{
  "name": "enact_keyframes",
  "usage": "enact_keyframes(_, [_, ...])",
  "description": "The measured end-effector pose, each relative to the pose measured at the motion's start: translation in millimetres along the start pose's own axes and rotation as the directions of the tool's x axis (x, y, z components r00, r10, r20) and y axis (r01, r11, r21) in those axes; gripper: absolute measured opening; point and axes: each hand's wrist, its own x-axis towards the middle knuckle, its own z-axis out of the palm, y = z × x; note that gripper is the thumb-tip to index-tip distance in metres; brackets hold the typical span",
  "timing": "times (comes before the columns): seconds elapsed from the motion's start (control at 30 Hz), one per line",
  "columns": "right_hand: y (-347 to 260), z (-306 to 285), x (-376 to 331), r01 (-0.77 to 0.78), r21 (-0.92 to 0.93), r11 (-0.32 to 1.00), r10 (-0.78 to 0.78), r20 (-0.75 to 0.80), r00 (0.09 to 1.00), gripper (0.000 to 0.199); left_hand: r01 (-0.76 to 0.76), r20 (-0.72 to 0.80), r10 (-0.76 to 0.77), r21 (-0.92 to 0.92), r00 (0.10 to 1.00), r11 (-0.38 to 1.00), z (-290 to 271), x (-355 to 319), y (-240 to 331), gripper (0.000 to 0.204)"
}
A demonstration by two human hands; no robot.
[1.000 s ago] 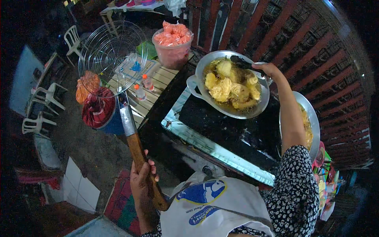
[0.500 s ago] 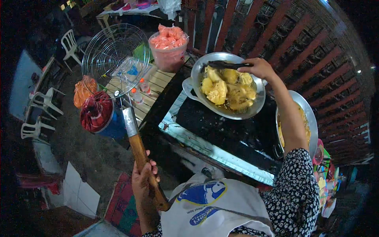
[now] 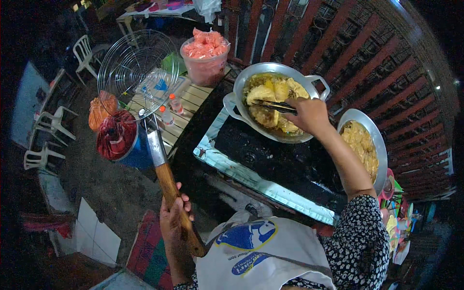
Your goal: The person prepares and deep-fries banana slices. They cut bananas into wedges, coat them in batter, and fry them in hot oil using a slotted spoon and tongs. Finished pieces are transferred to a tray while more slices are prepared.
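Yellow fritters [image 3: 265, 94] sit in dark oil in a two-handled metal wok [image 3: 263, 67], over the black-topped stove [image 3: 241, 140]. The person's right hand [image 3: 310, 115] reaches over the wok's near right rim, closed around dark tongs [image 3: 275, 105]; their tips lie among the fritters, though whether they pinch one I cannot tell. Well apart from it, the left hand [image 3: 175, 212] is wrapped around the wooden handle of a wire skimmer [image 3: 155, 147], its round mesh raised over the slatted table [image 3: 189, 99]. A second wok [image 3: 380, 140] stands beside the right forearm.
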Motion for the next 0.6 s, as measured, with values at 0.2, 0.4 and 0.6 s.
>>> enact_keyframes(0.2, [2, 26, 9, -0.024, 0.008, 1.000, 0.025, -0.111, 0.994, 0.041, -0.014, 0.050, 0.015, -0.007, 0.999, 1.000, -5, 4, -1, 0.040])
enact_keyframes(0.4, [55, 22, 33, -0.360, 0.158, 0.920, 0.355, 0.057, 0.933, 0.054, 0.028, -0.012, -0.027, 0.069, 1.000, 0.997, 0, 0, 3, 0.040])
enact_keyframes(0.6, [52, 35, 50, -0.380, 0.236, 0.895, 0.330, 0.224, 0.917, 0.057, 0.032, -0.041, -0.028, 0.086, 0.999, 0.996, 1, 1, 4, 0.039])
